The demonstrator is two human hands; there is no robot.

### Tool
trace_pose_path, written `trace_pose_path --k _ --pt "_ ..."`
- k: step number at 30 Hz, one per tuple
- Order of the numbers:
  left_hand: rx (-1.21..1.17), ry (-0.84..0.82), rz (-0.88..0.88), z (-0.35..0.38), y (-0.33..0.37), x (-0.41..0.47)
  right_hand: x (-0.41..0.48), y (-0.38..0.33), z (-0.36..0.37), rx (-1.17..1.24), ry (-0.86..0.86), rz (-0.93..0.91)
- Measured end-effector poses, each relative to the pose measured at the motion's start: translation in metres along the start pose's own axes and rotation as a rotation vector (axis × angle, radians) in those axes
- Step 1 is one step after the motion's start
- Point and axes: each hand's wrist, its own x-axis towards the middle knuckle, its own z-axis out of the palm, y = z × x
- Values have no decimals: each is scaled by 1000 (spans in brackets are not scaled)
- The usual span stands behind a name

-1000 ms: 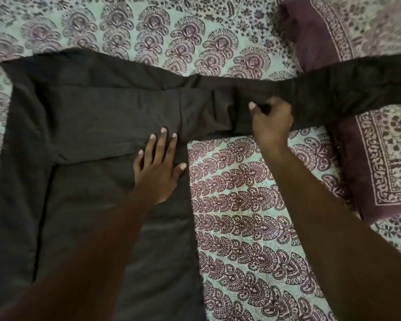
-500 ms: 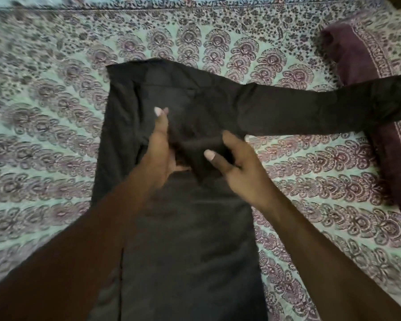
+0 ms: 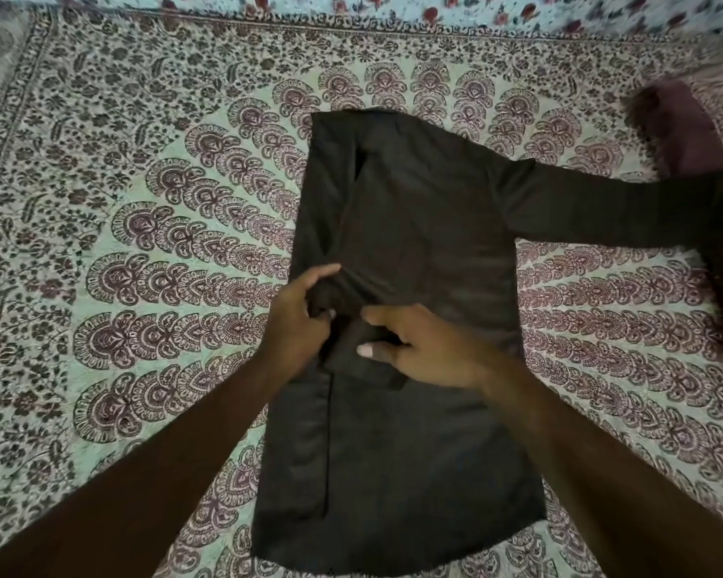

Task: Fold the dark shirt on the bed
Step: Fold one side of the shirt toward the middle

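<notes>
Far right there's a maroon pillow with a pale printed border (image 3: pixel 685 127), kinda blurry, and one long sleeve (image 3: pixel 602 210) lies flat, stretched out to the right until it reaches that pillow

The whole thing's on a bed under a pale mint cotton bedspread printed with maroon paisley fans in curved rows (image 3: pixel 143 202), with a dense leafy border along the far edge. Past that is a strip of white fabric with red flowers (image 3: pixel 435 10)

The plain dark shirt of matte woven cloth (image 3: pixel 414 227) lies flat in the middle of the bed as a long rectangle running near to far, left side folded inward, with a straight seam line down its near-left part

The left hand (image 3: pixel 297 319) has its fingers curled round a bunch of cloth at the shirt's left-middle edge. The right hand (image 3: pixel 426 352) is just beside it, thumb and fingers pinching a folded flap of the same cloth, thumbnail showing, soft creases fanning out from both grips
</notes>
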Motion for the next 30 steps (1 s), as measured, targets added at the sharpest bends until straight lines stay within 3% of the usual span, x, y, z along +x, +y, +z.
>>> trace_pose_path --k 5,14,21,30 --pt "-13 -73 -15 -1 -23 -32 -5 -13 25 -117 -192 51" --pt "36 -44 -144 3 -64 -78 -10 4 98 -126 -340 66" --pt "117 -112 -180 -7 -78 -102 -24 6 129 -142 -342 25" --pt "271 -203 -226 -8 -91 -120 -47 14 167 -141 -302 105"
